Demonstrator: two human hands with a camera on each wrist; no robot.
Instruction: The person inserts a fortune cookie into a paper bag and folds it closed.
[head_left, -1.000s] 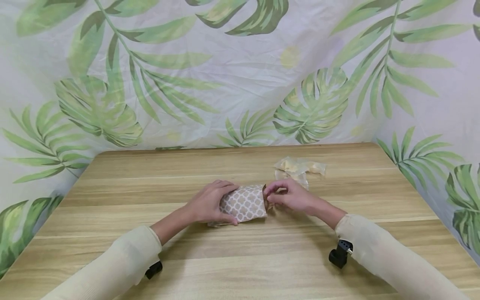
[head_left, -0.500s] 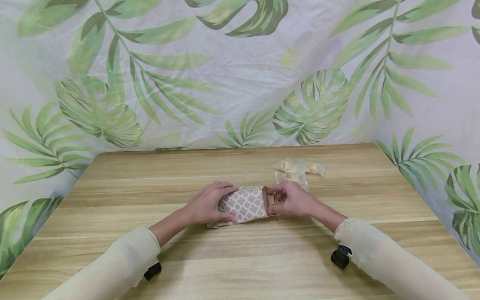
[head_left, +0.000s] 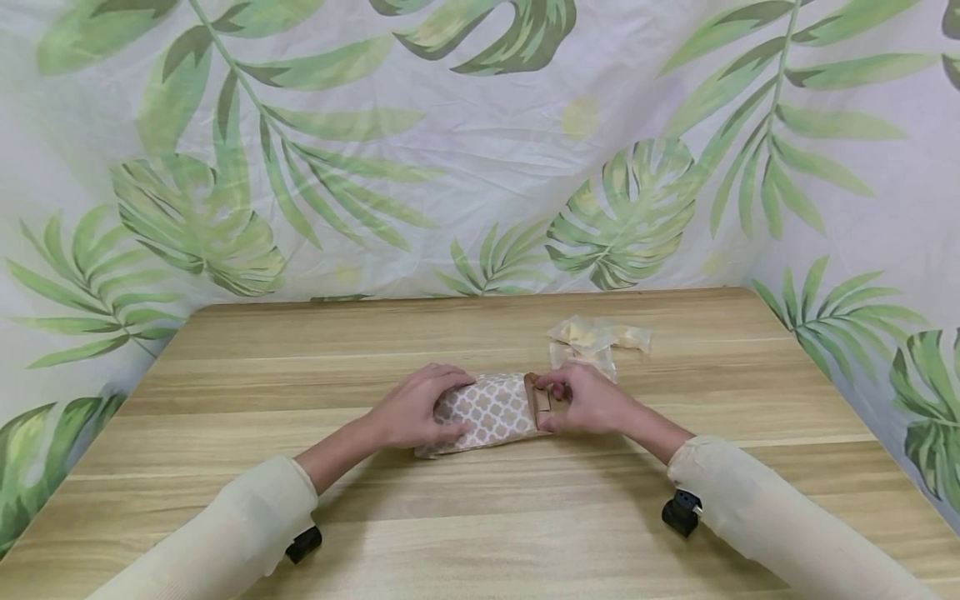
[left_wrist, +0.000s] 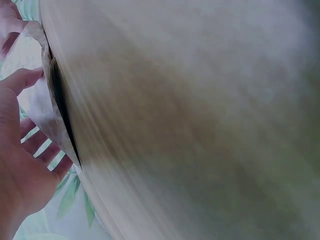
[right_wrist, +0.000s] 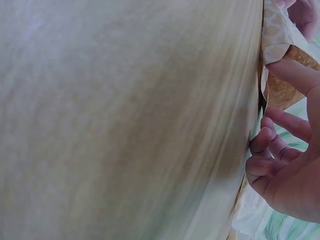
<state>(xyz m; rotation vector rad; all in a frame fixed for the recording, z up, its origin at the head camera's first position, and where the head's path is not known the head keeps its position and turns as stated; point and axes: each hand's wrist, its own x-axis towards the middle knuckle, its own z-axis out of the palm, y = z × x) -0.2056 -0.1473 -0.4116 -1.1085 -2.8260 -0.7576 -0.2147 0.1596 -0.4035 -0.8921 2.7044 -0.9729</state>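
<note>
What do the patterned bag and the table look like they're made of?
The patterned bag looks like matte brown kraft paper: plain brown inside its folded end, printed white lattice outside. The table looks like light wood or wood-grain laminate, streaked and faintly sheened.

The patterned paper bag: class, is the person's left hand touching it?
Touching. The head view shows the left hand resting on the patterned paper bag, its fingers lying over the bag's left end with no gap.
</note>
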